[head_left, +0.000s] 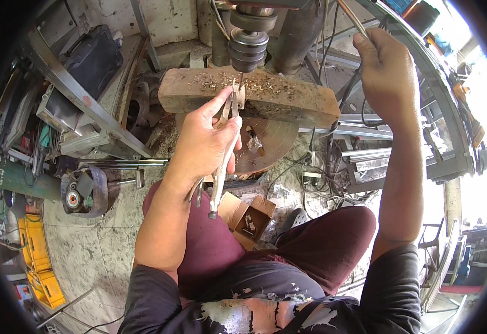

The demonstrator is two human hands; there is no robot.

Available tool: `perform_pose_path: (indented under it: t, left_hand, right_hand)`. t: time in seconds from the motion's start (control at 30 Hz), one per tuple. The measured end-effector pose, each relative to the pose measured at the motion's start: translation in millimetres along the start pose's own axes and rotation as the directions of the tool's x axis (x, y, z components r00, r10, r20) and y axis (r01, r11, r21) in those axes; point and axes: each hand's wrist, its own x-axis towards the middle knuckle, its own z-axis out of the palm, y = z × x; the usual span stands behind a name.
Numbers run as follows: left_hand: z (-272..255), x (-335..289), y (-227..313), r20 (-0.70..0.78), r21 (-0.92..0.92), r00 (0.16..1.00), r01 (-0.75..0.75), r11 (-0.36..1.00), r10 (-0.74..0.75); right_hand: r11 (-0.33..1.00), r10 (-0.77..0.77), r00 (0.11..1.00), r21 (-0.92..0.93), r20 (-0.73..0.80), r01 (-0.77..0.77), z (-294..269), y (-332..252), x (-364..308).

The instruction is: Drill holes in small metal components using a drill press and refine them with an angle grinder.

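Left hand [204,136] clamped on pliers [219,179], piece [241,98] at their tips by bit [240,78], near side of block [304,113]; right hand [387,62] wrapped round lever [353,19]: best, probably, to brace firmly, feed gently.

Workshop surroundings: storage, metal stock and wiring at both sides.
Left: 1 black case [93,58], beyond a slanting grey metal bar [82,106]; 1 green cylinder [29,183], lying sideways, its end just beside 1 machine part [83,195] with a round hub; 2 yellow bins [34,239], next to each other, toward the lower left. Right: dark cables [324,181], tangled, on the floor; several metal lengths [368,156], near the cables. Back: 1 pale wall [168,22], stained. Underneath: grey floor [98,239], scuffed and marked.
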Motion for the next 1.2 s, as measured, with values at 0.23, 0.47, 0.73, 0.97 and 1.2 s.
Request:
perform_pose_path:
  t: [0.23, 0.47, 0.73, 0.97, 1.2]
  left_hand:
    - [-3.6, 1.1, -0.5, 0.022, 0.010, 1.000, -0.002, 1.000, 0.001]
    - [-3.7, 1.2, -0.2, 0.029, 0.001, 1.000, -0.002, 1.000, 0.002]
    - [-10.1, 2.5, -1.3, 0.042, 0.009, 0.999, 0.003, 1.000, -0.003]
    - [-11.8, 1.9, 7.8, 0.077, 0.106, 0.997, 0.011, 0.994, -0.019]
    - [-21.2, -1.1, 14.2, 0.095, 0.058, 0.995, 0.038, 0.998, -0.043]
  right_hand:
    - [0.999, 0.048, 0.999, 0.008, -0.003, -0.048, 4.2, -0.5, -3.2]
    - [1.000, 0.015, 1.000, 0.027, -0.023, -0.014, 8.2, 2.8, -4.0]
    - [0.996, 0.083, 0.997, 0.045, -0.010, -0.082, 14.9, -2.1, -8.1]
    - [0.983, 0.180, 0.981, -0.042, 0.067, -0.177, 24.2, -3.1, -10.8]
    - [0.993, 0.115, 0.969, -0.065, 0.218, -0.103, -34.8, 5.4, 45.1]
